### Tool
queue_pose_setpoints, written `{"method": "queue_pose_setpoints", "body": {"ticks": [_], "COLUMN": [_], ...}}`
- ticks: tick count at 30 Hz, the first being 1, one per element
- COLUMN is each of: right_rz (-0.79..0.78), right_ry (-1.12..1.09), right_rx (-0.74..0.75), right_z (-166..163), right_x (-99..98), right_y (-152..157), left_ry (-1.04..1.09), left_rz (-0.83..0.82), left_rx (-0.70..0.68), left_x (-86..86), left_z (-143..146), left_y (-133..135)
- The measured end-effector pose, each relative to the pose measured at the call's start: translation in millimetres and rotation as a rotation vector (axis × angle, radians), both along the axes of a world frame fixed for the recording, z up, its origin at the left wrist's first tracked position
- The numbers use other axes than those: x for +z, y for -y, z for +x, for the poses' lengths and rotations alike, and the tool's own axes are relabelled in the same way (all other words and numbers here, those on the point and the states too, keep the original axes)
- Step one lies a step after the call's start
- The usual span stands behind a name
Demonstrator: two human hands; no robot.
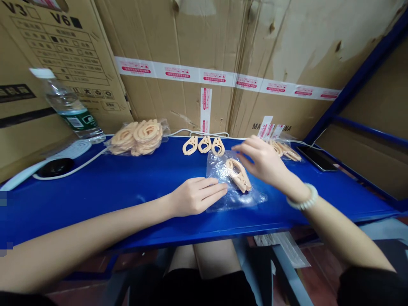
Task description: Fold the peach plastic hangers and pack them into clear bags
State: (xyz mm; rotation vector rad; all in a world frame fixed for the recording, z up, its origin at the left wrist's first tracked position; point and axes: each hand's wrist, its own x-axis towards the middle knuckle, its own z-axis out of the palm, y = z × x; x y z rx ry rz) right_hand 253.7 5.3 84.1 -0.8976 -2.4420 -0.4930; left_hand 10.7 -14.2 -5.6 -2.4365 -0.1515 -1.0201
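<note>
A clear plastic bag lies flat on the blue table, with beige loop-shaped plastic pieces, like folded travel hangers, in or on it; I cannot tell which. My left hand rests its outstretched fingers on the bag's left side. Over the bag's upper right, my right hand hovers with fingers bent and apart, nothing visible in them. Just behind the bag, three similar loose beige pieces stand in a row, the middle piece among them.
Bagged beige pieces are piled at the back left, and another bagged bunch lies behind my right hand. A water bottle, a black mouse and a white cable stand left. A phone lies right. Cardboard walls the back.
</note>
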Motion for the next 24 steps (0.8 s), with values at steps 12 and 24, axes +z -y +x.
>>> {"method": "queue_pose_setpoints", "body": {"ticks": [12, 24], "right_rz": [-0.43, -0.534], "right_ry": [0.371, 0.3], "right_rx": [-0.072, -0.225], "right_z": [-25, 48], "right_x": [-30.8, -21.2], "right_y": [-173, -174], "left_ry": [0.015, 0.007], "left_rz": [-0.012, -0.03], "left_rx": [-0.025, -0.019], "left_x": [-0.4, -0.9], "left_z": [0, -1], "left_y": [-2, -3]}}
